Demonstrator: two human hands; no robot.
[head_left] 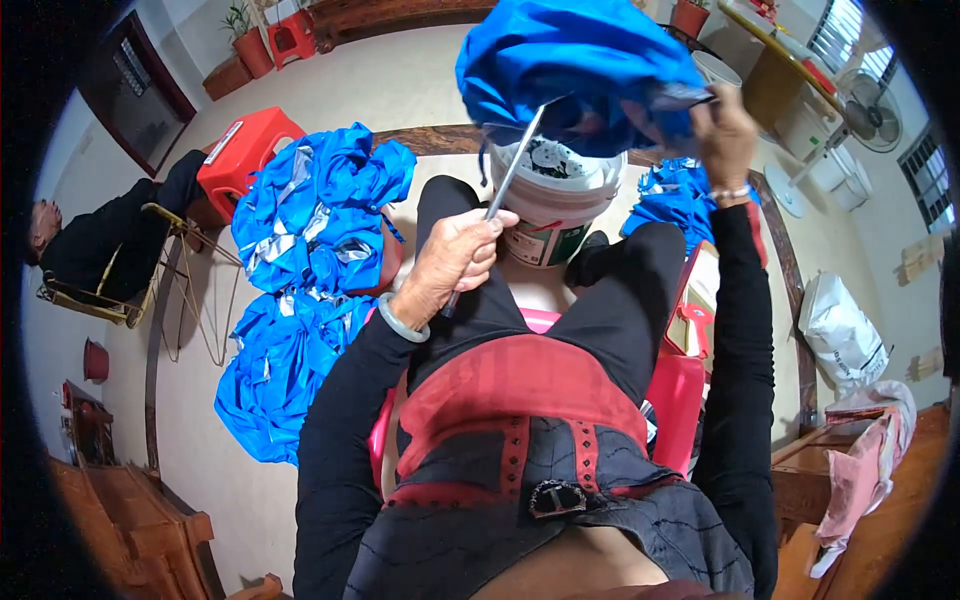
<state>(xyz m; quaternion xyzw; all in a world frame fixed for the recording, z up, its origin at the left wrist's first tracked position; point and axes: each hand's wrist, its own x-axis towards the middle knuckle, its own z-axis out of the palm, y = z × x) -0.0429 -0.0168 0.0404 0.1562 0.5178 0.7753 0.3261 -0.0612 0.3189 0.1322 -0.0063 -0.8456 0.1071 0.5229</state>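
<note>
My left hand [455, 262] is closed around a long, thin metal rod [520, 160] that slants up to the right, its tip against the underside of a blue fabric bundle [580, 65]. A dark end of the rod sticks out below my fist. Up at the right, my right hand [728, 135] pinches the edge of this bundle, where a greyish lining shows. The bundle is held up over a white bucket [563, 190] standing between my knees. Dark bits lie inside the bucket, partly hidden by the fabric.
Blue fabric heaps [310, 205] with silvery patches lie at my left, another blue pile [672, 200] at my right. A red stool [245, 155] and a seated person [110, 235] are at the far left. A fan [868, 110] and a white sack [840, 330] stand right.
</note>
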